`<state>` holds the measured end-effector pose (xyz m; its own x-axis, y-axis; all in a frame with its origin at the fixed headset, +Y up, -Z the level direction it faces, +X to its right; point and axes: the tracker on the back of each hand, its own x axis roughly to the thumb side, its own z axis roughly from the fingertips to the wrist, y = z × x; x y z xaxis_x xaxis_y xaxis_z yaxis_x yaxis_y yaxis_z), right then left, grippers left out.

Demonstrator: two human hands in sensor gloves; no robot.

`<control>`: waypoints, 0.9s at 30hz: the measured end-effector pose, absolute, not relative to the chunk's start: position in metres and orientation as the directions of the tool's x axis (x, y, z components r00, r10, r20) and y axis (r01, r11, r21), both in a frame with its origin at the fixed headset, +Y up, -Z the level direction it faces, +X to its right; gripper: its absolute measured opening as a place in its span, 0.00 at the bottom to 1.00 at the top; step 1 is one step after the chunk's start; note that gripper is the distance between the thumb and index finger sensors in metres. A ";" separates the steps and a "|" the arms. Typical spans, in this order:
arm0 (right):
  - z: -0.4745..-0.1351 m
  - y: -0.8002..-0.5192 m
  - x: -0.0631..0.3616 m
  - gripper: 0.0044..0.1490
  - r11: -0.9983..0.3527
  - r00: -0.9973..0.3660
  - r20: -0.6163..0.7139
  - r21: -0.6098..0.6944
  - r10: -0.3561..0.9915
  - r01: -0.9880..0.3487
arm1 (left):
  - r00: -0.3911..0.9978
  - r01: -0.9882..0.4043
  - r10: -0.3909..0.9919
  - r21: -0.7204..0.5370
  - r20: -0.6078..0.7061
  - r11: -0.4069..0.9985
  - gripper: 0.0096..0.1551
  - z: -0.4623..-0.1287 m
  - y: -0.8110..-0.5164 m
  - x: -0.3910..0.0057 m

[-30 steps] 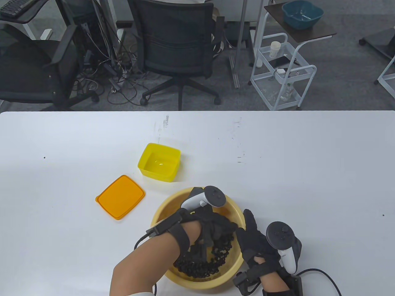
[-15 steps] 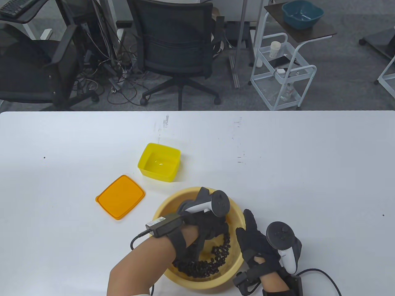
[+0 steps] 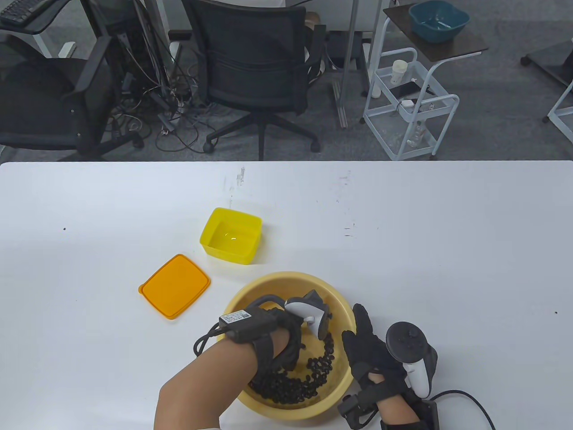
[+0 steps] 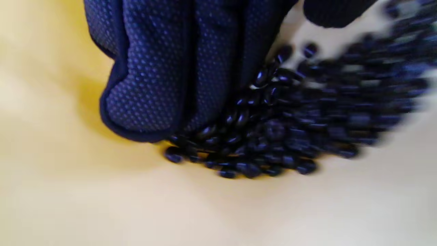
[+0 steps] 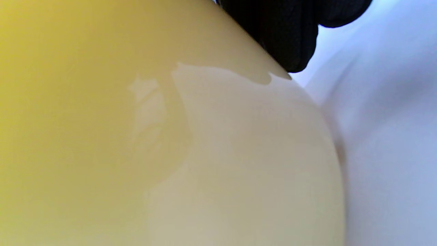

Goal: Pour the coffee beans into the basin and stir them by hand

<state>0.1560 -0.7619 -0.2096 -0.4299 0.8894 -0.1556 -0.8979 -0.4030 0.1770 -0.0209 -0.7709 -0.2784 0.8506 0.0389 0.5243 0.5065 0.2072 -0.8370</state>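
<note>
Both: left hand point(image 3: 286, 331) fingers point(image 4: 150, 75) straight in beans point(image 3: 295, 380), right hand point(image 3: 371, 354) steadying basin point(image 3: 277, 282).

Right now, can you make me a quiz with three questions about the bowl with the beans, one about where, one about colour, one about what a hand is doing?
1. Where are the coffee beans?
A. in the basin
B. in the yellow box
C. on the lid

2. What colour is the lid?
A. blue
B. orange
C. white

3. What is the left hand doing?
A. resting on the table
B. lifting the lid
C. pushing through the beans

Answers:
1 A: the beans lie inside the basin, while the yellow box holds none.
2 B: the lid lying flat on the table is orange.
3 C: the left wrist view shows its fingers down among the beans; the right hand rests against the basin's outer wall.
</note>
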 end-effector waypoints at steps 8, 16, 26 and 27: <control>-0.210 -0.762 0.156 0.42 -0.402 -0.429 -0.156 0.178 0.890 -0.898 | 0.748 -0.089 0.662 -0.981 0.047 0.171 0.39 -0.291 -0.771 -0.014; -0.210 -0.762 0.156 0.42 -0.402 -0.429 -0.156 0.178 0.890 -0.898 | 0.823 -0.184 0.546 -0.838 0.154 0.514 0.38 -0.303 -0.754 -0.026; -0.210 -0.762 0.156 0.42 -0.400 -0.428 -0.157 0.179 0.890 -0.899 | 0.860 0.122 0.238 -0.634 0.452 0.763 0.36 -0.297 -0.746 -0.017; -0.210 -0.762 0.156 0.42 -0.399 -0.427 -0.158 0.180 0.891 -0.899 | 0.861 0.145 0.210 -0.619 0.463 0.772 0.36 -0.297 -0.745 -0.016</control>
